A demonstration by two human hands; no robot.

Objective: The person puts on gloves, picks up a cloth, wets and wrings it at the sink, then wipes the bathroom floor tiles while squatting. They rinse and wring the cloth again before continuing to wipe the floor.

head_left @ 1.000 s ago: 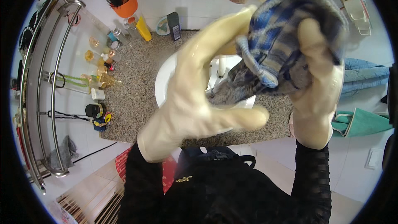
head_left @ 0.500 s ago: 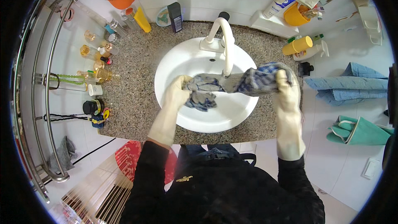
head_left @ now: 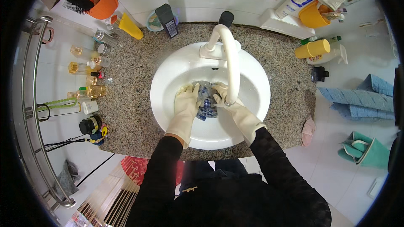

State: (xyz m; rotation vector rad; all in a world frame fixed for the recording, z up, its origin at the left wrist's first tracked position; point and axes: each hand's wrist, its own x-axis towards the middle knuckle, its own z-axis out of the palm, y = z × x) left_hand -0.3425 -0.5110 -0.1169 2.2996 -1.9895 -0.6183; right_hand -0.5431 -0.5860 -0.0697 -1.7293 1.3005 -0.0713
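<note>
My left grip is on one side of the plaid cloth, right grip on the other, fingers kinda bent; honestly can't tell how closed either is. Cloth's bunched in the white sink, faucet arching over, speckled table around it.

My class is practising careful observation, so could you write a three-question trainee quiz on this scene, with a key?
1. True or false: the left hand and right hand both wear pale gloves.

2. Where is the blue checked cloth?
A) On the counter
B) In the sink, between the hands
C) Hanging on the wall

3. Fill in: In this view, the spout of the faucet partly hides the ____ hand.

Key: 1. True; 2. B; 3. right
</note>
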